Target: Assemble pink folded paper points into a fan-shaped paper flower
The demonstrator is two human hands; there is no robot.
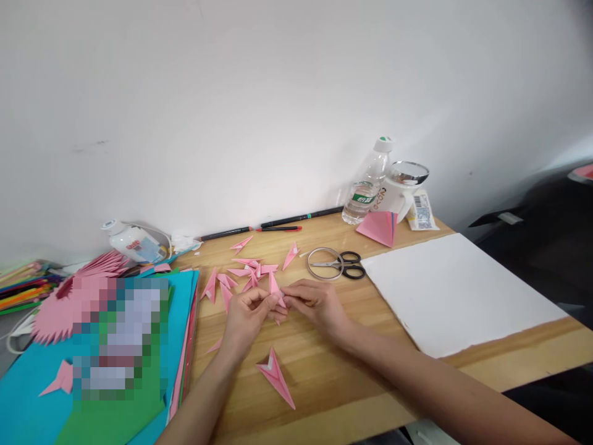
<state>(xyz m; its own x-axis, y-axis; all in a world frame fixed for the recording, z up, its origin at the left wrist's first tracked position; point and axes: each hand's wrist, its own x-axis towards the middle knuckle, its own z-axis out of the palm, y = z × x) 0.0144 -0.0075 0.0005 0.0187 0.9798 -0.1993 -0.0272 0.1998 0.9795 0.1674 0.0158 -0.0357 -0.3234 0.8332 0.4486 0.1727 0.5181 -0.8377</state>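
Note:
My left hand (248, 312) and my right hand (315, 304) meet over the middle of a wooden table (324, 371). Together they pinch a small folded pink paper piece (277, 295), fingers closed on it from both sides. Several similar pink folded pieces (245, 272) lie scattered just beyond the hands. One larger pink folded piece (277, 376) lies on the table between my forearms.
Scissors (343, 264) and a tape ring (323, 263) lie right of the hands, beside a white sheet (454, 296). A water bottle (365, 185), a white mug (401, 188) and a pink paper cone (378, 227) stand by the wall. Coloured paper sheets (28, 395) lie at left.

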